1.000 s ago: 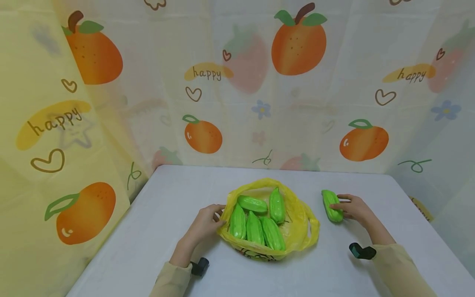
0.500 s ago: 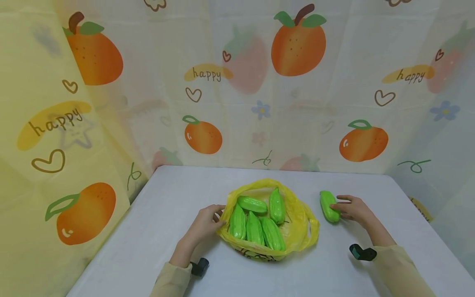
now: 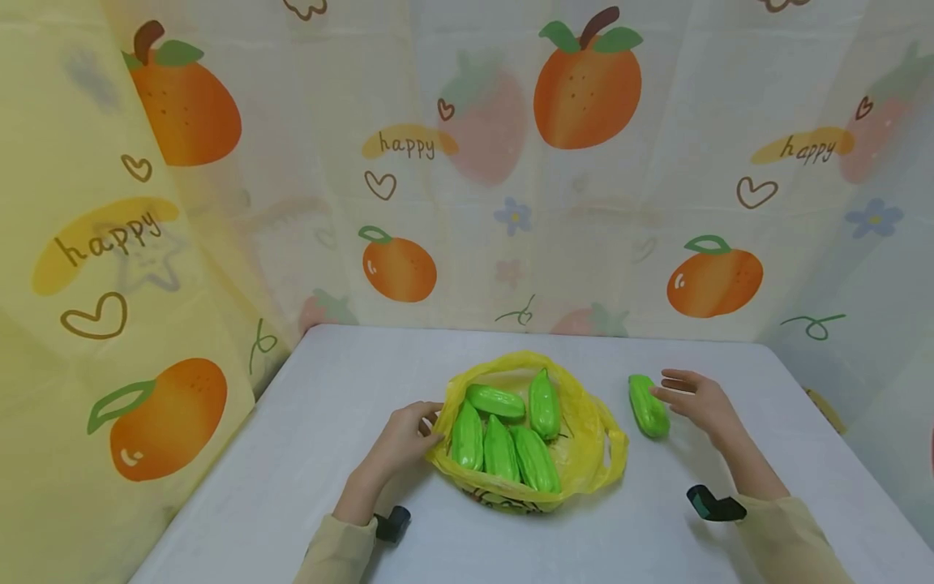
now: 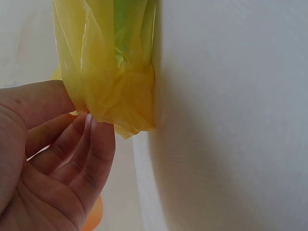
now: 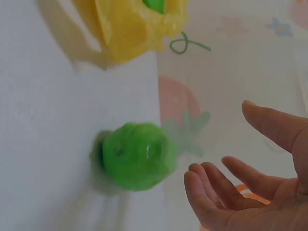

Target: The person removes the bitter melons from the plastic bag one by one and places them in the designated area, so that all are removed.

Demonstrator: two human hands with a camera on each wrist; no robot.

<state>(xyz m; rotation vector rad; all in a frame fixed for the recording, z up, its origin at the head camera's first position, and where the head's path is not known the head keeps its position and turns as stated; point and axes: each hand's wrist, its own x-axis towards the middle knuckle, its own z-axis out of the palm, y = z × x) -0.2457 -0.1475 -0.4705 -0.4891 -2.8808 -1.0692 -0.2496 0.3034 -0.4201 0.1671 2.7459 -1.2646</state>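
Note:
A yellow plastic bag stands with its mouth wide on the table, several green gourd-like vegetables lying inside. The left hand pinches the bag's left rim between thumb and fingers; in the left wrist view, the hand holds the gathered yellow plastic. One more green vegetable lies on the table right of the bag. Just beside it is the right hand, fingers apart and holding nothing. In the right wrist view a gap shows between the vegetable and the hand.
The white table reaches back to a curtain printed with oranges, hearts and "happy". A yellow-toned curtain hangs along the left side. Dark devices are worn on both wrists.
The right hand has let go of the single vegetable and lifted slightly away from it. That vegetable lies a little further left than a second ago. The left hand and the bag have not moved.

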